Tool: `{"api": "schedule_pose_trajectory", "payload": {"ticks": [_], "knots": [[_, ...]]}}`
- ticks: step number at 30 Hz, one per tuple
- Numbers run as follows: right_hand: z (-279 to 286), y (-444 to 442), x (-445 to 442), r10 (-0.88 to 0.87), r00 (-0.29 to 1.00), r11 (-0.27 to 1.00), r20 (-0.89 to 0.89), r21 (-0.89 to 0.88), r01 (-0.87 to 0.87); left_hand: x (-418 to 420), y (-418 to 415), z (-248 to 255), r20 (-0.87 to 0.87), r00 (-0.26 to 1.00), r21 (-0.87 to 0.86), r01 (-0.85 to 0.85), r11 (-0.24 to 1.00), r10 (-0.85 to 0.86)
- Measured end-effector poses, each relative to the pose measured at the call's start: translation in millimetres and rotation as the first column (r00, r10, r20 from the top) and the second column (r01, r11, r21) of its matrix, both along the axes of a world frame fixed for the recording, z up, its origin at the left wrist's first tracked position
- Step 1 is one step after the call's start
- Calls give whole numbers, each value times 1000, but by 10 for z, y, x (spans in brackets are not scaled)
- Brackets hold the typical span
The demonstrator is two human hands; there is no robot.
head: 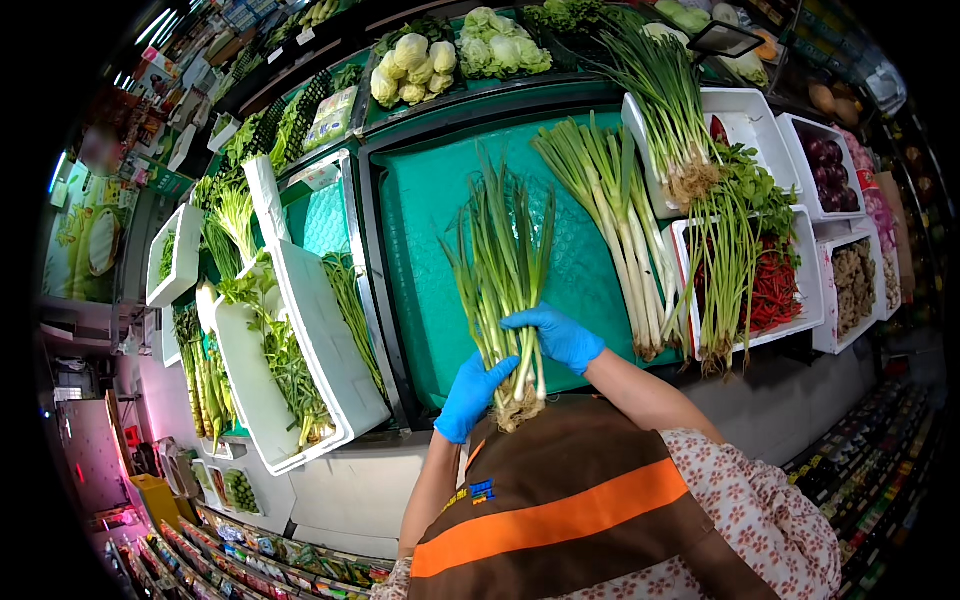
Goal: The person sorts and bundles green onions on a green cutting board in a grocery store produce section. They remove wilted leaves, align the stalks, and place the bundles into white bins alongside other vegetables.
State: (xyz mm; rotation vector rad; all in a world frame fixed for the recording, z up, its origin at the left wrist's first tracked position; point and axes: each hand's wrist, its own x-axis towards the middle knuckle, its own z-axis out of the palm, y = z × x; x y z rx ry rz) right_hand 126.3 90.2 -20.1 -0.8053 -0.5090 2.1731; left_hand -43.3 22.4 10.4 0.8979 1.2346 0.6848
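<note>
Both my hands wear blue gloves and grip one bunch of green onions [504,262] in front of my apron. My left hand [472,394] closes around the pale lower stalks, its thumb across them. Higher up on the other side, my right hand [559,337] holds the same stalks. The roots point down toward me and the green leaves fan out over the green display mat [420,225]. To the right on the mat lie long leeks [615,232] with thick white stems.
White foam boxes with red chillies [776,289], purple onions [827,172] and ginger [853,277] stand at the right, with more scallions [667,112] above. At the left a tilted foam box [247,375] holds leafy celery [289,367]. Napa cabbages [412,67] and lettuces [499,49] fill the back row.
</note>
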Motion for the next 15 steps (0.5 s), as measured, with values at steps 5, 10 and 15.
{"api": "schedule_pose_trajectory", "payload": {"ticks": [5,10,15], "knots": [[-140,40,-107,13,987,1000,-161,-20,-16,4,57,73,-49,985,-74,160,984,-164],[-288,57,-133,-25,999,1000,-36,0,25,224,-69,-179,-645,695,432,-12,902,317],[-271,41,-42,-58,998,991,8,-118,59,281,108,55,-576,660,792,305,529,483]]}}
